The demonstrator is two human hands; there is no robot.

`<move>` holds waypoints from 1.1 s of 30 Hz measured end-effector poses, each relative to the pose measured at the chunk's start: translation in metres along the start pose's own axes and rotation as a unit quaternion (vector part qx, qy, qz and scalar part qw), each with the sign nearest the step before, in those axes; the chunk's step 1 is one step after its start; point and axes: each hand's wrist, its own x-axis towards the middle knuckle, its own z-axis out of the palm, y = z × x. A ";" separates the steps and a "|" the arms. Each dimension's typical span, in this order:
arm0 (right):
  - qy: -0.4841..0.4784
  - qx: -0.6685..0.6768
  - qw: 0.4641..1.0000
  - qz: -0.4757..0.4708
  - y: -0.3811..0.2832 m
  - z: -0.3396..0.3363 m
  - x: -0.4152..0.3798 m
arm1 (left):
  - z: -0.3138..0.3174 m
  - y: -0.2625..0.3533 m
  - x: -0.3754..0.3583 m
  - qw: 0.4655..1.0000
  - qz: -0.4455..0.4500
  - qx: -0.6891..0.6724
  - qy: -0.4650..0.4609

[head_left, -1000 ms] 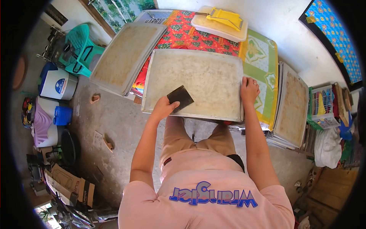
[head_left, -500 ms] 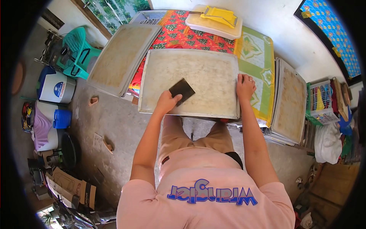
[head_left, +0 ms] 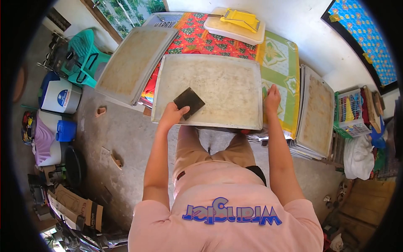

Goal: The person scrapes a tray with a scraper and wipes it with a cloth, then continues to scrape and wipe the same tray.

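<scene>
In my left hand [head_left: 171, 115] is a dark, flat square scraper [head_left: 189, 103], pinched between thumb and fingers over the lower left part of a worn, pale metal tray [head_left: 214, 90]. The tray lies across the near side of the table. My right hand [head_left: 273, 99] is just off the tray's right edge, above the green and yellow cloth [head_left: 279, 54]. Its fingers look curled together, and whether anything is inside them cannot be made out.
More trays [head_left: 136, 59] lie at the table's left, and a tall stack [head_left: 317, 111] stands at its right. A white container [head_left: 235, 31] with a yellow tool [head_left: 240, 19] sits at the back. A green chair [head_left: 90, 59] is at the left.
My left hand has moved left and slightly down with the scraper. My right hand has come off the tray's right edge, its fingers now drawn together.
</scene>
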 end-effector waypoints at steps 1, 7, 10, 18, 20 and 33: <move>-0.016 0.038 0.999 0.006 0.001 -0.007 -0.001 | -0.003 -0.016 0.003 0.999 0.003 0.045 -0.005; 0.055 0.192 0.977 0.079 0.004 -0.023 0.000 | 0.004 -0.035 0.001 0.991 0.028 0.087 -0.103; 0.062 0.159 0.985 0.037 -0.006 -0.036 -0.001 | 0.004 -0.046 0.014 0.994 0.043 0.096 -0.028; -0.056 0.169 0.984 -0.004 -0.015 -0.065 -0.028 | 0.014 -0.015 0.020 0.998 -0.032 0.043 0.022; -0.019 0.127 0.992 -0.001 -0.054 -0.054 -0.047 | 0.033 -0.006 0.016 0.999 0.002 0.014 -0.028; -0.046 -0.096 0.973 -0.204 -0.044 -0.020 -0.076 | 0.065 -0.030 0.060 0.992 0.037 0.114 0.034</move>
